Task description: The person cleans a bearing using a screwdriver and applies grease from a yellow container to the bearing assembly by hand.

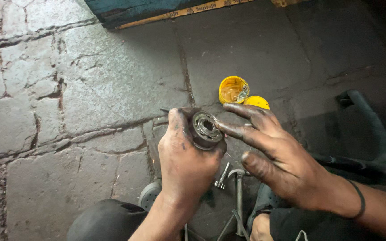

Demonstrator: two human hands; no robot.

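Note:
My left hand (185, 156) is closed around a round, greasy metal hub part (205, 128) with a bearing ring and a hole in its face. It holds the part upright in front of me. My right hand (269, 154) is beside it with fingers spread, and one grease-blackened fingertip touches the rim of the part. Both hands are smeared with dark grease. A thin black band circles my right wrist.
An open yellow tub of grease (233, 89) and its yellow lid (256, 102) sit on the stone floor just beyond my hands. Metal tools (237, 187) lie on the floor below them. A dark bicycle part (367, 129) is at the right. A plank edge (166, 13) crosses the top.

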